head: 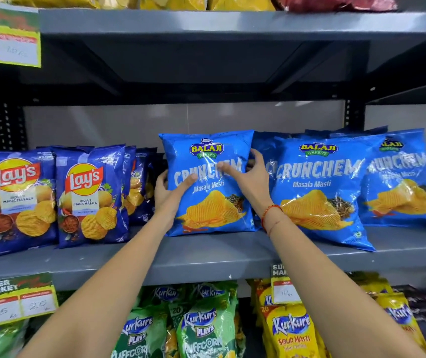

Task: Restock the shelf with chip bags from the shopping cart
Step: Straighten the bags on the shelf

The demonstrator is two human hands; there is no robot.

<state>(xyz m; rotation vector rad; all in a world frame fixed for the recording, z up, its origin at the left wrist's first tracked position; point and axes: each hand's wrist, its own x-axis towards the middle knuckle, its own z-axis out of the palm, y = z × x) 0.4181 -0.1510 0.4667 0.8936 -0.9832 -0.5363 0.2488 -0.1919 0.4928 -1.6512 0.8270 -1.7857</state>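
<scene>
Head view looks at a grey metal shelf [206,257] where both hands hold one light-blue Balaji Crunchem bag [208,184] standing upright on the board. The left hand [166,193] clasps the bag's left edge, thumb across the front and fingers behind it. The right hand [252,177] grips the right edge, forefinger stretched over the printed name and thumb tucked behind the side. Just to the right, touching or nearly so, stand more Crunchem bags [320,187] leaning back in a row. To the left, slightly apart, stand dark-blue Lay's bags [90,195]. A red thread [268,213] circles the right wrist. Below the shelf hang price tags [16,301], with green and yellow Kurkure bags [201,329] on the lower level.
</scene>
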